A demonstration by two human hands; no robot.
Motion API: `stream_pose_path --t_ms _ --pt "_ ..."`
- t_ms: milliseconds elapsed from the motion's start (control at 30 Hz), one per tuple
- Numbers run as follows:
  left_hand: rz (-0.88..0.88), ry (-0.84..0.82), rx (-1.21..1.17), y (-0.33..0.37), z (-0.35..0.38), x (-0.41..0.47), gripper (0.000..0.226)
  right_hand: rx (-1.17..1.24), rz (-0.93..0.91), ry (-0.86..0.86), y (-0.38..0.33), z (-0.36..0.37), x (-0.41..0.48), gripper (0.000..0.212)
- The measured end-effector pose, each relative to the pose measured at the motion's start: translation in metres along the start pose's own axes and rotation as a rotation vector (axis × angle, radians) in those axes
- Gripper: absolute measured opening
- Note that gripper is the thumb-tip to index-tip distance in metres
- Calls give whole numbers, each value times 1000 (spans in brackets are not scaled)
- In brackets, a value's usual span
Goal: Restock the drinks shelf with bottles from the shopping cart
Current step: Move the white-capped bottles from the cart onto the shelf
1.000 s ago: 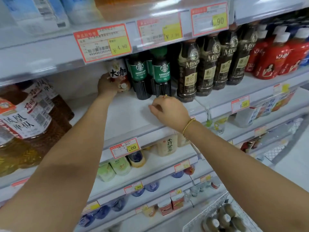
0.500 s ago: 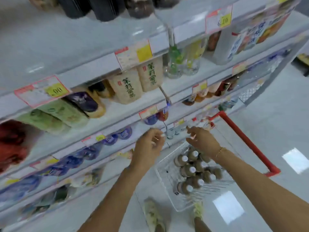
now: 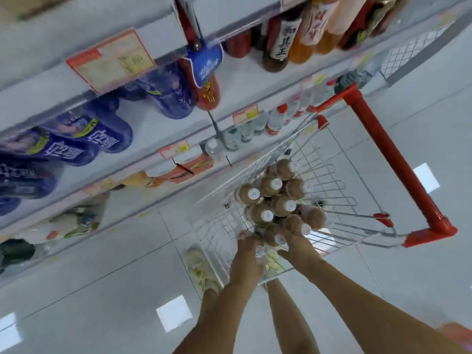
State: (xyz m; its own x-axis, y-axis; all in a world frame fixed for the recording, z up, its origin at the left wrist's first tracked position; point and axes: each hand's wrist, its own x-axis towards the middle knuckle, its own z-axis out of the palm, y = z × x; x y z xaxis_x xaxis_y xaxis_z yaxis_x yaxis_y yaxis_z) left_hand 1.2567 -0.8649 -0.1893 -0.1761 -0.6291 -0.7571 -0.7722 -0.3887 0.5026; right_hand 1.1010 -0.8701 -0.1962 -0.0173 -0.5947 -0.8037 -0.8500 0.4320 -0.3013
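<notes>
While reaching into cart [image 3: 329,172], left hand [image 3: 245,255] curls round bottle [image 3: 259,251]; right hand [image 3: 299,248] touches bottles [image 3: 293,224], grip unclear.

Both bare forearms enter from the bottom of the frame, converging at lower centre. Left hand [image 3: 246,251] and right hand [image 3: 297,247] side by side, backs up; grip indeterminate through blur.

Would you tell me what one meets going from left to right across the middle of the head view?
In order: blue-labelled bottles → orange cartons → brown bottles → red cart handle.
</notes>
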Motion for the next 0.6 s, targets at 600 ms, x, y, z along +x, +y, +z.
stream_pose_path --t_ms 600 --pt "188 345 -27 59 -130 -126 31 75 -329 436 -60 -108 -131 43"
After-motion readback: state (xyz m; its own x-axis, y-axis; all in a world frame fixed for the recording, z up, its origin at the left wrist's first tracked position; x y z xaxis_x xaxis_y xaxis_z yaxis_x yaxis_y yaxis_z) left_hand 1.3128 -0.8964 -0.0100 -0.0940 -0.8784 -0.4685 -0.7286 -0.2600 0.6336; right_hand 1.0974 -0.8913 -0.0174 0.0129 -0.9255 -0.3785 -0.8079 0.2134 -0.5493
